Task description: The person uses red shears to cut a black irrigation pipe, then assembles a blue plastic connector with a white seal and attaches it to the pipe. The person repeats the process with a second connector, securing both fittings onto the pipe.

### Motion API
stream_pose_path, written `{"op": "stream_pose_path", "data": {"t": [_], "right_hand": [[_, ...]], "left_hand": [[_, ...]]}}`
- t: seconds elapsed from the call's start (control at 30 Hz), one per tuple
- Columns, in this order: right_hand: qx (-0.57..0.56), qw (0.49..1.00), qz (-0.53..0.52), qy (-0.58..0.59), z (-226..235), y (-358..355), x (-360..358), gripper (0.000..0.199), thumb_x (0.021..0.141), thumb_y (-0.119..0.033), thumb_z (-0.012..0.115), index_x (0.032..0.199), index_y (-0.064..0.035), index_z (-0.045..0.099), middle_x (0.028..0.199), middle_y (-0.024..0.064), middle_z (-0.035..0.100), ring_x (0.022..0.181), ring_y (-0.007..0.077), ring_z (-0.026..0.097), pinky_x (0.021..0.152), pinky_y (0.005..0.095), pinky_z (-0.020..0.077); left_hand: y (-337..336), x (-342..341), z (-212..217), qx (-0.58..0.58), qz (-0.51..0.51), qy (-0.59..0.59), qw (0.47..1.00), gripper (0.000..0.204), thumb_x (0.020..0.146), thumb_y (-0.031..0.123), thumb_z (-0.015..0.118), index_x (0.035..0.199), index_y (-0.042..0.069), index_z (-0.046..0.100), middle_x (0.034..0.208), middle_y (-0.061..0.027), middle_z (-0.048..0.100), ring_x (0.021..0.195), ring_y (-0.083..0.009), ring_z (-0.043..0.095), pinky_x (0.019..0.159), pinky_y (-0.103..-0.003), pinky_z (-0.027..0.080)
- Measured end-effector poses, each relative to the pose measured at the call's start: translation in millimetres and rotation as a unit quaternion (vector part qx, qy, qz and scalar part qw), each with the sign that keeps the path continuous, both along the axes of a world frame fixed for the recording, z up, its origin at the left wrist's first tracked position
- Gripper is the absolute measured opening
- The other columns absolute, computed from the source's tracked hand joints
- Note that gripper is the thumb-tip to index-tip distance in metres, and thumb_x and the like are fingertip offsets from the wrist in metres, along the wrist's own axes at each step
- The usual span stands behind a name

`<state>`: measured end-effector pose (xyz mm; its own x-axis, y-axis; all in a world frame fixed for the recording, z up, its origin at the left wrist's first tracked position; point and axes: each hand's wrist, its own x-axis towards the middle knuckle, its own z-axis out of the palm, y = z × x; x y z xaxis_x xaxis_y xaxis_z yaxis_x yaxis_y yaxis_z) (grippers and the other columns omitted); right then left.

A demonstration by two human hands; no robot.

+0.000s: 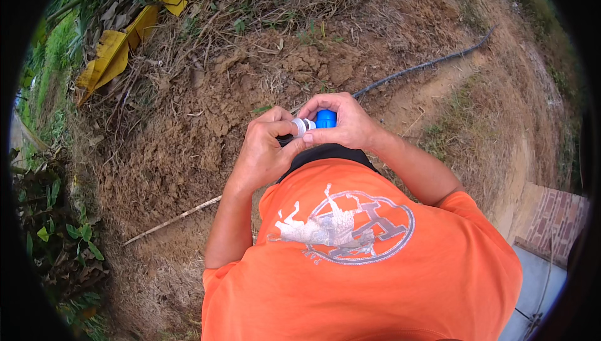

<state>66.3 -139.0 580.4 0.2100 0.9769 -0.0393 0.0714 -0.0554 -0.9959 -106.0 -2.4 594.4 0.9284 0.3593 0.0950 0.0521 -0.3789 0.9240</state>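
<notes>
My left hand (264,147) is closed, pinching a white ring-shaped collar (299,128) between thumb and fingers. Something dark shows beside the collar, partly covered by those fingers. Curled around a blue pipe fitting (325,118) is my right hand (350,123), its thumb and forefinger near the fitting's white end (310,124). The collar and that white end meet or nearly meet in front of my waist; whether they are joined I cannot tell.
A dark hose (426,64) runs over the soil from behind my right hand to the upper right. A thin stick (172,221) lies at the left. Yellow leaves (111,56) and plants edge the upper left. Brick paving (554,223) and pale slabs (537,278) are at the lower right.
</notes>
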Motion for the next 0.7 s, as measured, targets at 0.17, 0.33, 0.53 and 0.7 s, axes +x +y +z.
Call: {"op": "stream_pose_path", "data": {"t": [0.17, 0.33, 0.53, 0.7], "right_hand": [[0.022, 0.999, 0.022, -0.026, 3.2, 2.5, 0.4, 0.036, 0.083, -0.017, 0.083, 0.113, -0.0007, 0.071, 0.096, 0.0054, 0.073, 0.087, 0.0105, 0.067, 0.08, 0.0292, 0.0556], [-0.043, 0.997, 0.02, 0.053, 8.6, 1.6, -5.1, 0.034, 0.084, -0.019, 0.081, 0.111, 0.0001, 0.073, 0.094, 0.007, 0.075, 0.084, 0.0107, 0.067, 0.078, 0.0294, 0.056], [-0.016, 0.999, -0.012, -0.034, 4.3, -0.5, -5.5, 0.03, 0.084, -0.02, 0.082, 0.105, 0.0005, 0.075, 0.093, 0.0074, 0.075, 0.082, 0.0102, 0.067, 0.076, 0.0292, 0.0551], [-0.025, 0.998, -0.054, 0.023, 1.0, -1.8, -10.7, 0.028, 0.084, -0.02, 0.083, 0.102, 0.0004, 0.076, 0.091, 0.0072, 0.075, 0.082, 0.0099, 0.067, 0.075, 0.0285, 0.0546]], "left_hand": [[-0.9, -1.1, -0.8, 0.002, -0.004, -0.025, 1.0, 0.015, 0.078, 0.003, 0.083, 0.089, -0.002, 0.074, 0.089, -0.0083, 0.066, 0.081, -0.0175, 0.063, 0.072, -0.031, 0.051], [-1.4, -4.8, -4.2, -0.028, -0.001, -0.004, 1.0, 0.016, 0.077, 0.002, 0.083, 0.09, -0.002, 0.074, 0.09, -0.0086, 0.067, 0.084, -0.0176, 0.064, 0.073, -0.031, 0.051], [-1.1, -7.9, -6.5, -0.057, -0.005, -0.031, 0.998, 0.015, 0.079, 0.002, 0.081, 0.092, -0.002, 0.073, 0.092, -0.01, 0.068, 0.084, -0.019, 0.064, 0.076, -0.032, 0.051], [0.1, -10.7, -9.0, -0.101, 0.008, -0.041, 0.994, 0.014, 0.083, 0.004, 0.079, 0.093, -0.002, 0.071, 0.095, -0.0097, 0.069, 0.089, -0.0184, 0.064, 0.081, -0.032, 0.051]]}}
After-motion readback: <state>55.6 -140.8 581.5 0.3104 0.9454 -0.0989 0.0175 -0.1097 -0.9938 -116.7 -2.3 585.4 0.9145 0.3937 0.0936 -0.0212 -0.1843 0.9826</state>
